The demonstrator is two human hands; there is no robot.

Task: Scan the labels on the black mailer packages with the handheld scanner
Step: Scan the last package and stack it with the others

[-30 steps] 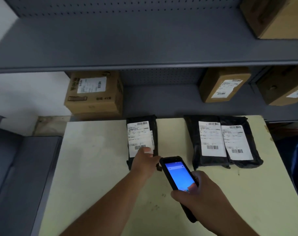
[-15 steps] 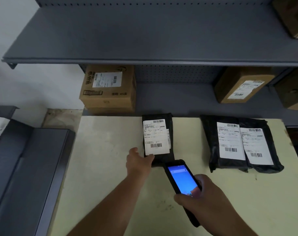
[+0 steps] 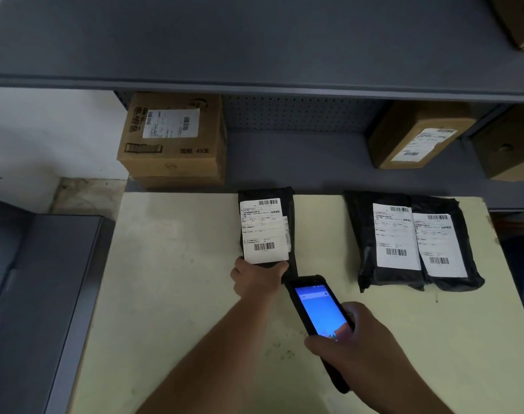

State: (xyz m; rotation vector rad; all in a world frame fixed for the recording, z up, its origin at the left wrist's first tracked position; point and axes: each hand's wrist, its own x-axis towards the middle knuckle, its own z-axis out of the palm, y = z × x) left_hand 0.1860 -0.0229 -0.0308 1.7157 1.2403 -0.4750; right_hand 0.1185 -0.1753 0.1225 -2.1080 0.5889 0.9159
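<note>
I see my left hand (image 3: 256, 274) gripping the near edge of a black mailer (image 3: 266, 228), its white label (image 3: 265, 230) barcoded top and bottom, text too small to read. Just right of it, my right hand (image 3: 362, 351) holds the handheld scanner (image 3: 320, 318), blue screen lit. Further right lie two more mailers (image 3: 413, 243). Beyond my left hand, a carton (image 3: 174, 141) reads "45支".

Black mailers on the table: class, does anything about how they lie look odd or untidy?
Yes. The two right-hand mailers overlap, one label covering the other label's edge. The left mailer lies apart.
</note>
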